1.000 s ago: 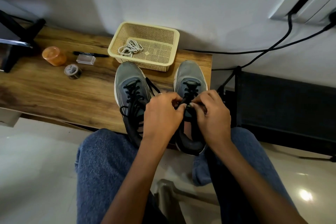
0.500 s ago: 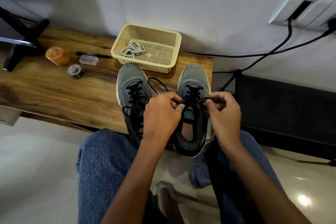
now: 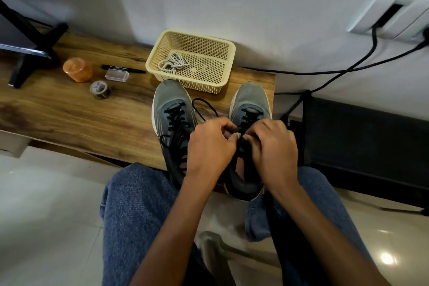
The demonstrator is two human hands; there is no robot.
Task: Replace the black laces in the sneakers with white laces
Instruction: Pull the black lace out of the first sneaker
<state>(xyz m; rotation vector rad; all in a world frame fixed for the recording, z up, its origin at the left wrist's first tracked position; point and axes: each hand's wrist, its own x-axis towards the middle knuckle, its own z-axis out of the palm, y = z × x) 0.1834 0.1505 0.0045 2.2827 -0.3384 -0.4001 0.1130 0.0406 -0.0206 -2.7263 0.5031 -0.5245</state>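
**wooden table, two sneakers, both hands at the right shoe's lace**

- table (image 3: 69, 118): brown wood grain, set against a white wall (image 3: 232, 2); pale glossy floor (image 3: 46, 216) below.
- right sneaker (image 3: 249, 97): grey, at the table's near right corner, toe to the wall. left hand (image 3: 209, 146) and right hand (image 3: 274, 148) meet over its tongue, fingers curled and pinching the black lace (image 3: 240, 129); a loop of it trails onto the table.
- left sneaker (image 3: 170, 109): just beside it, black lace in place.
- basket (image 3: 218, 42): cream mesh, behind the toes; white laces (image 3: 173, 64) bundled in its left part.
- left of basket: black pen (image 3: 123, 69), clear box (image 3: 116, 75), tape roll (image 3: 100, 89), orange jar (image 3: 77, 69), black stand (image 3: 32, 51).
- right: wall socket (image 3: 390, 14) with black cables (image 3: 348, 67); dark rack (image 3: 371, 146) beside the table.
- jeans (image 3: 134, 216) in the foreground.
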